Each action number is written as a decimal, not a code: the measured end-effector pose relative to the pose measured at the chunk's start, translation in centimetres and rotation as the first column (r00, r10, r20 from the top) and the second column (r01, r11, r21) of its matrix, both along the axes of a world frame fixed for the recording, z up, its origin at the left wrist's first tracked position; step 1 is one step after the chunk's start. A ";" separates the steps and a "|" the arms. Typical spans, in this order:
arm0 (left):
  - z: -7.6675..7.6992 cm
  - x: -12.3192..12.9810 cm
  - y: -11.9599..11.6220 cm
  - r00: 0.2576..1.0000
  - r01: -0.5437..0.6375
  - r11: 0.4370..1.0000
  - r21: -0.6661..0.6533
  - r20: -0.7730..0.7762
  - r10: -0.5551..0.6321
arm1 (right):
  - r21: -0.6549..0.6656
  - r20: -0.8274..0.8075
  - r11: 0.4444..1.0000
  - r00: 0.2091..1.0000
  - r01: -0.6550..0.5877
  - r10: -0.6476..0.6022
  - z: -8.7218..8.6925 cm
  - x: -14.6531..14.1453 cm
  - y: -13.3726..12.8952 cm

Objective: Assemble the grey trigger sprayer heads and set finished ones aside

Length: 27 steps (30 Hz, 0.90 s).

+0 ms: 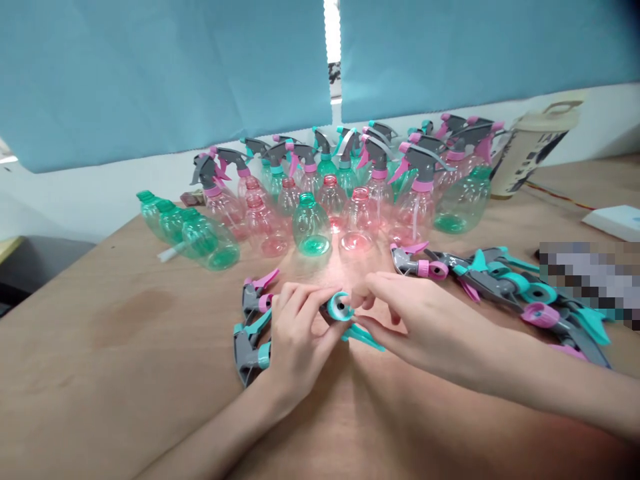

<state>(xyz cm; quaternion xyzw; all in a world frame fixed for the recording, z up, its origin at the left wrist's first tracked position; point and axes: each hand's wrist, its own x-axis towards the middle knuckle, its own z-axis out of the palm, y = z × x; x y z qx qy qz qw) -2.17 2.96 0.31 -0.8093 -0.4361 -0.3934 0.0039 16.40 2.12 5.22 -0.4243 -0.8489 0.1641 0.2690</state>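
**Both hands on one teal-collared spray head above a crowded table**

Head view: A brown wooden table (100, 347) fills the lower part of the frame, its grain smooth and faintly stained. Behind it runs a white wall, with blue sheets (165, 67) hanging above it and a bright gap between them. A tall printed cup (530, 150) stands at the far right, and a white box (617, 220) lies near the right edge.

At the back of the table stands a cluster of clear pink and green bottles, some already fitted with grey spray heads; the exact number cannot be told, as they overlap. In front of them stand unfitted bottles, one green open bottle (311, 227) among several pink ones. Three green bottles (193, 233) lie on their sides at the left. Two loose spray heads (250, 330) lie just beside the left hand, and a pile of loose heads (505, 283) spreads to the right, too tangled to count.

The left hand (295, 333) and the right hand (415, 317) meet near the table's centre, both closed with their fingertips on one spray head (343, 310). It is held just above the table, grey-bodied, with a round teal collar facing the camera and a teal trigger pointing down to the right.
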 end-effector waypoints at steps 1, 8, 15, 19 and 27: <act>-0.1 0.0 0.0 1.000 0.003 1.000 -0.003 -0.006 -0.003 | -0.003 -0.017 1.000 1.000 -0.010 0.010 0.0 0.1 0.2; -0.6 -0.3 0.0 0.998 0.055 0.998 -0.041 -0.012 -0.055 | 0.001 -0.041 0.998 0.998 -0.058 0.058 -0.3 0.5 1.0; -0.6 0.0 0.0 0.991 0.137 0.989 -0.048 0.006 -0.137 | -0.104 -0.117 0.993 0.992 -0.061 0.048 -0.2 0.6 1.2; -0.6 0.1 0.0 0.987 0.159 0.987 -0.038 -0.001 -0.159 | -0.123 -0.163 0.988 0.984 -0.097 0.076 -0.2 0.5 1.3; -0.1 0.3 -0.2 0.984 0.179 0.984 -0.004 -0.017 -0.179 | -0.003 -0.049 0.987 0.985 -0.163 0.163 -0.3 0.6 1.4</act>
